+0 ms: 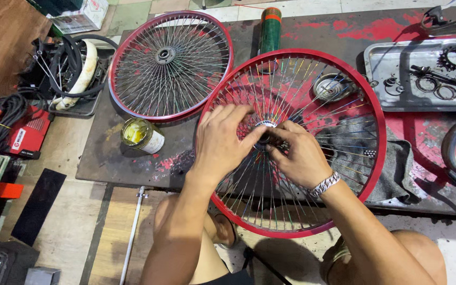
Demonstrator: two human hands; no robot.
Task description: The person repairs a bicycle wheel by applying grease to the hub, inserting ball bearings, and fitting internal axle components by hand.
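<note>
Here, left hand (221, 138) and right hand (297, 153) pinching small hub part (265, 138) at red wheel (312, 58) centre; greasy fingertips likely slipping, dropping it between spokes (254, 184) beneath the pinch.

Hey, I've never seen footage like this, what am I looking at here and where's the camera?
The camera sits on a person's head, looking down at their own bare hands. The left hand and right hand both grip the hub of a red spoked wheel leaning on a paint-stained bench. On the bench lie a second red wheel, an open tin, a green can, a grey rag and a metal tray of small parts.
</note>
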